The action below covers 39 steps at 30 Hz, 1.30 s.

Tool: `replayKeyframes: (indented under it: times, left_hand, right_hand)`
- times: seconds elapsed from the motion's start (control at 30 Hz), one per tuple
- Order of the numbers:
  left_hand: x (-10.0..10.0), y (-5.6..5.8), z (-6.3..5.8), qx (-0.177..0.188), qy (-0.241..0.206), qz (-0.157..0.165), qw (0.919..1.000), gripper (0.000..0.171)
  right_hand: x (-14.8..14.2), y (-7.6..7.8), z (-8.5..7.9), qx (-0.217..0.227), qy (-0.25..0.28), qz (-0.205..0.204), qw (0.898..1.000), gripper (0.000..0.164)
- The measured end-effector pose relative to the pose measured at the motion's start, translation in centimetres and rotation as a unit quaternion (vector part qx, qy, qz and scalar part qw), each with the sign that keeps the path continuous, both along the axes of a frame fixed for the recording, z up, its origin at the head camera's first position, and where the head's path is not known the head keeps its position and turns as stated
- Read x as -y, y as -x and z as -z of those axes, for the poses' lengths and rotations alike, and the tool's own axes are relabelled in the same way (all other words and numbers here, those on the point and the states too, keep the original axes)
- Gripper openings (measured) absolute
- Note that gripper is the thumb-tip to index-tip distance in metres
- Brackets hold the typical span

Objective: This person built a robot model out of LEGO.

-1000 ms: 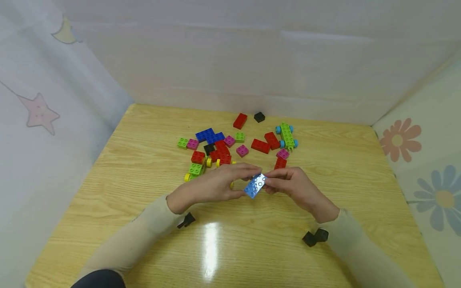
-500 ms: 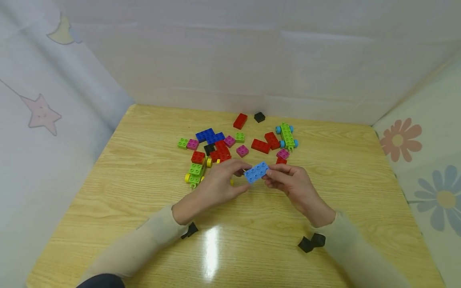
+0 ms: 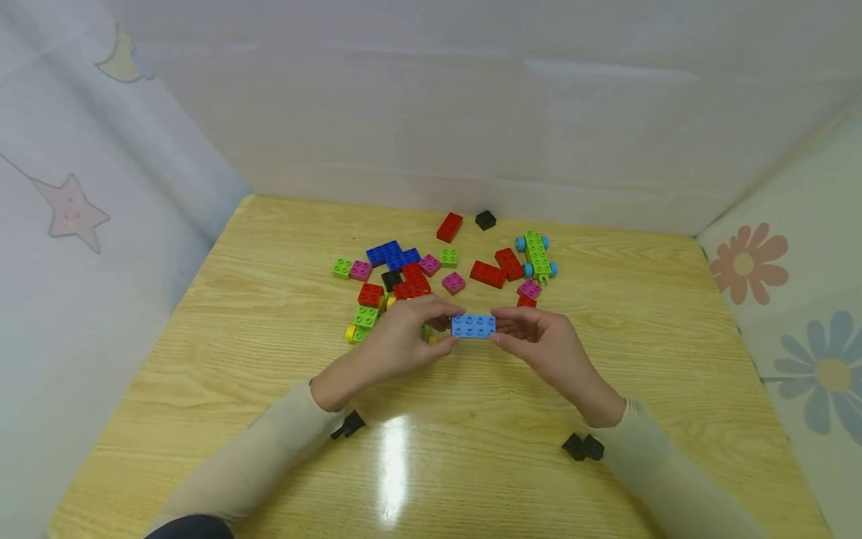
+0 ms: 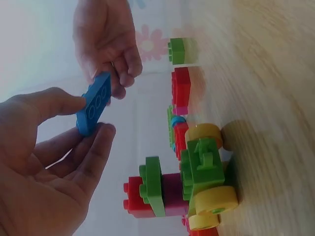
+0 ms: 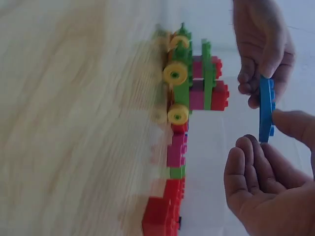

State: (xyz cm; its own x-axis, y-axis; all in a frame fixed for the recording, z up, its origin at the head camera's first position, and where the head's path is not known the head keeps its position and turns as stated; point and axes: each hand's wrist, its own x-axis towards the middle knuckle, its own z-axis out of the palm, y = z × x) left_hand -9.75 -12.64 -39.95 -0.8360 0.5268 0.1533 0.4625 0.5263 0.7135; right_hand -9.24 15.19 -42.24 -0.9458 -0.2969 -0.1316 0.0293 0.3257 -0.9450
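- Showing nearest: cream sleeves, one left, one right, black parts at the wrists, over wood table.
- Left hand: partly closed, thumb and fingertips pinching left end of blue brick.
- Right hand: partly closed too, pinching the right end.
- Blue brick: held up off table between both hands, long side left-right, studs facing head camera.
- Two yellow-wheel cars by left hand; right one mostly hidden behind it. Right wrist view: both stacked pink, green, red.
- Past right hand: small red brick, part covered; pink brick just beyond.
- Farther left: red pile, dark blue bricks, green brick beside a pink one.
- Farther right: red pair, then blue-wheel car.
- Farthest: long red brick, black brick to its right, pale backdrop.
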Motion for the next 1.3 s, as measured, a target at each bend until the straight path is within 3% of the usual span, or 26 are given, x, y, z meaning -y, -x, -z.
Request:
replayKeyframes:
  times: [0.17,0.33,0.67,0.87,0.97,1.1,1.3]
  left_hand:
    - [0.6,0.3,0.1,0.051,-0.010,-0.003,0.9987,0.043]
    - [0.7,0.4,0.3,0.070,-0.040,-0.025,0.9964,0.040]
    - [1.0,0.3,0.4,0.075,-0.040,-0.044,0.9954,0.039]
    - [1.2,0.1,0.6,0.077,-0.041,-0.040,0.9954,0.037]
    - [1.3,0.0,0.6,0.079,-0.045,-0.038,0.9951,0.037]
    - [1.5,0.0,0.7,0.083,-0.043,-0.036,0.9950,0.037]
    - [1.5,-0.1,0.7,0.091,-0.048,-0.027,0.9943,0.037]
  right_hand:
    - [0.3,-0.4,0.0,-0.082,-0.045,-0.028,0.995,0.042]
    - [0.6,-0.5,-0.2,-0.127,-0.064,-0.027,0.989,0.038]
    - [0.8,-0.7,-0.6,-0.133,-0.072,-0.026,0.988,0.038]
    - [0.7,-0.4,-0.6,-0.113,-0.066,-0.047,0.990,0.038]
    - [0.0,0.5,-0.7,-0.089,-0.047,-0.069,0.993,0.038]
    - [-0.6,3.3,-1.1,-0.054,-0.020,-0.081,0.995,0.038]
    - [1.0,8.0,-1.3,-0.027,-0.069,-0.098,0.992,0.044]
